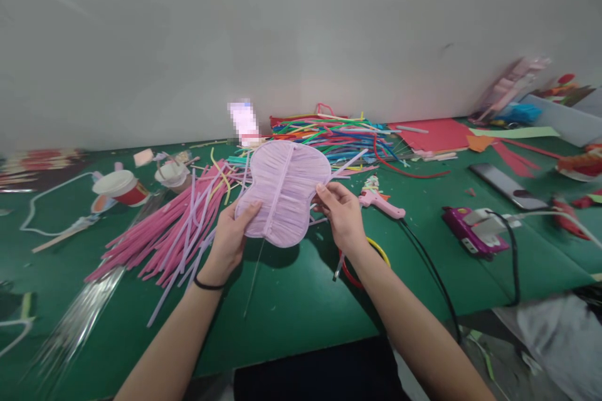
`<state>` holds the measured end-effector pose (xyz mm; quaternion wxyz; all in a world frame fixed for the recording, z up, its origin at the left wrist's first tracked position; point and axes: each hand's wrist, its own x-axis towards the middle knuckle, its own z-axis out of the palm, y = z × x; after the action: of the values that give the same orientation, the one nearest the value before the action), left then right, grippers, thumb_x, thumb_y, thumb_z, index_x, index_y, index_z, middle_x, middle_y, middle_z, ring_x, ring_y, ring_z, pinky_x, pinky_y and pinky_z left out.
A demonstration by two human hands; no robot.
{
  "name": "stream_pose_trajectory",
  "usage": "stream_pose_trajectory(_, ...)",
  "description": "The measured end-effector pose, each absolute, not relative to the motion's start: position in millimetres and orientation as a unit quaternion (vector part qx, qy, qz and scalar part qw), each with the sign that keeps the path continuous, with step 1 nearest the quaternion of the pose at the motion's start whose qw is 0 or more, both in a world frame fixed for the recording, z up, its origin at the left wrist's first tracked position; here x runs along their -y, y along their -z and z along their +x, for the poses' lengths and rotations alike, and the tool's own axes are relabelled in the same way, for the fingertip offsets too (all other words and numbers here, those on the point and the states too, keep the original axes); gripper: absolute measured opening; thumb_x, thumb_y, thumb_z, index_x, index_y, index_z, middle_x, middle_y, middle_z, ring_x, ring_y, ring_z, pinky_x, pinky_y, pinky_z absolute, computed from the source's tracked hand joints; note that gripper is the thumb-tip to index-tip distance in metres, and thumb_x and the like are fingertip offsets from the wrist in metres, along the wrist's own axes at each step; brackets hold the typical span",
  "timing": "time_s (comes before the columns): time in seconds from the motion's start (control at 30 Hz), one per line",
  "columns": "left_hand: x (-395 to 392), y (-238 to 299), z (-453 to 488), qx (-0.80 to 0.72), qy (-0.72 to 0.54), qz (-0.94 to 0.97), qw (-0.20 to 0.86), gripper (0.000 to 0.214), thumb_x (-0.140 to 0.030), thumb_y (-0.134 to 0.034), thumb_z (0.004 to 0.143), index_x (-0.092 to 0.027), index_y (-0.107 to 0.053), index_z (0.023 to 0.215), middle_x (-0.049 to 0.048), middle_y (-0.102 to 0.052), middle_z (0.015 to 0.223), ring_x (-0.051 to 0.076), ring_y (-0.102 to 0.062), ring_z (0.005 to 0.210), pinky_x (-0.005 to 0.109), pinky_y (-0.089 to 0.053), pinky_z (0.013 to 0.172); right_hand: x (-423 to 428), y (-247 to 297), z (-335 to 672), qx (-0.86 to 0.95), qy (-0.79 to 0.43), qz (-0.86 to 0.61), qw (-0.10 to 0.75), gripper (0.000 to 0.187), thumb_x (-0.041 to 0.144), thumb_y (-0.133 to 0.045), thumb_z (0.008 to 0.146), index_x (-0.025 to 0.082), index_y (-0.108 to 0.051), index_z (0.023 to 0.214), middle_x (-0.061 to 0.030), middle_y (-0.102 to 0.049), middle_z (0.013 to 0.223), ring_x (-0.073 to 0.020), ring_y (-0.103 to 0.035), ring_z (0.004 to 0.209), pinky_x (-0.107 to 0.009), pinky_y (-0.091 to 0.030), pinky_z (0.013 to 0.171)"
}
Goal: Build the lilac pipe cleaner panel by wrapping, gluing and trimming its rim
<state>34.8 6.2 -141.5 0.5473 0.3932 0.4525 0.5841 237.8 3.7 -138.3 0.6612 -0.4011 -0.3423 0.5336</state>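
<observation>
Above the green table I hold up a lilac butterfly-shaped piece [305, 178] made of pipe cleaners, with a ridge running down its middle. My left hand [231, 232] grips its lower left edge, thumb on the front. My right hand [341, 210] pinches its right edge between thumb and fingers. A thin wire hangs below the piece. Left of it lies a bundle of pink pipe cleaners [155, 232] with several lilac ones [188, 232] on top. To the right of my right hand rests a pink glue gun [382, 202] with a black cord.
Behind the piece is a pile of multicoloured pipe cleaners [338, 141] against a grey partition [301, 56]. A phone [243, 122] leans there. Paper cups [121, 188] stand at left; at right are a purple power strip [475, 232], another phone [508, 187] and red paper [430, 135].
</observation>
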Motion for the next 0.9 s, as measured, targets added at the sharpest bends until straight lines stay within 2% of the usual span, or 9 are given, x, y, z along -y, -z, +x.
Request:
stream_pose_trajectory(0.17, -5, 138, 35, -0.458, -0.593, 0.372, 0.547, 0.051, -0.038, -0.091, 0.060, -0.011, -0.076, 0.101, 0.0128, -0.079, 0.098, 0.027, -0.075, 0.088, 0.034, -0.060, 0.081, -5, 137, 239, 0.355, -0.533, -0.404, 0.653, 0.032, 0.049, -0.082, 0.071, 0.021, -0.069, 0.080, 0.0019, -0.069, 0.073, -0.0127, -0.066, 0.068, -0.023, -0.055, 0.058)
stream_pose_trajectory(0.3, -5, 138, 35, -0.464, -0.592, 0.372, 0.544, 0.051, -0.037, -0.092, 0.058, -0.010, -0.076, 0.099, 0.0132, -0.079, 0.098, 0.027, -0.075, 0.087, 0.034, -0.060, 0.081, -8, 141, 243, 0.336, -0.523, -0.414, 0.665, 0.034, 0.050, -0.083, 0.070, 0.019, -0.068, 0.072, 0.0027, -0.066, 0.069, -0.0103, -0.062, 0.063, -0.022, -0.055, 0.057)
stream_pose_trajectory(0.53, -2, 136, 36, -0.464, -0.581, 0.387, 0.546, 0.052, -0.039, -0.091, 0.059, -0.010, -0.076, 0.099, 0.0129, -0.079, 0.093, 0.026, -0.075, 0.082, 0.031, -0.059, 0.076, -11, 144, 245, 0.304, -0.533, -0.418, 0.670, 0.038, 0.049, -0.088, 0.062, 0.019, -0.064, 0.065, 0.0040, -0.063, 0.062, -0.0084, -0.056, 0.055, -0.022, -0.051, 0.055)
stream_pose_trajectory(0.67, -4, 136, 36, -0.462, -0.581, 0.381, 0.551, 0.052, -0.041, -0.091, 0.060, -0.010, -0.076, 0.100, 0.0128, -0.079, 0.092, 0.026, -0.075, 0.083, 0.032, -0.059, 0.077, -12, 144, 245, 0.304, -0.532, -0.417, 0.671, 0.037, 0.049, -0.087, 0.064, 0.019, -0.066, 0.066, 0.0032, -0.065, 0.064, -0.0090, -0.058, 0.058, -0.020, -0.050, 0.054)
stream_pose_trajectory(0.77, -7, 137, 35, -0.460, -0.597, 0.385, 0.532, 0.052, -0.042, -0.090, 0.062, -0.011, -0.076, 0.101, 0.0115, -0.079, 0.092, 0.026, -0.074, 0.083, 0.034, -0.058, 0.079, -12, 143, 244, 0.321, -0.548, -0.413, 0.653, 0.035, 0.053, -0.084, 0.068, 0.021, -0.071, 0.075, 0.0007, -0.072, 0.075, -0.0117, -0.065, 0.065, -0.021, -0.053, 0.057)
stream_pose_trajectory(0.9, -6, 130, 24, -0.458, -0.636, 0.420, 0.458, 0.044, -0.043, -0.084, 0.071, -0.018, -0.075, 0.106, 0.0052, -0.077, 0.095, 0.022, -0.072, 0.088, 0.030, -0.055, 0.082, -9, 139, 241, 0.329, -0.607, -0.384, 0.613, 0.047, 0.063, -0.069, 0.080, 0.022, -0.074, 0.102, -0.0067, -0.077, 0.108, -0.0158, -0.073, 0.081, -0.023, -0.056, 0.062)
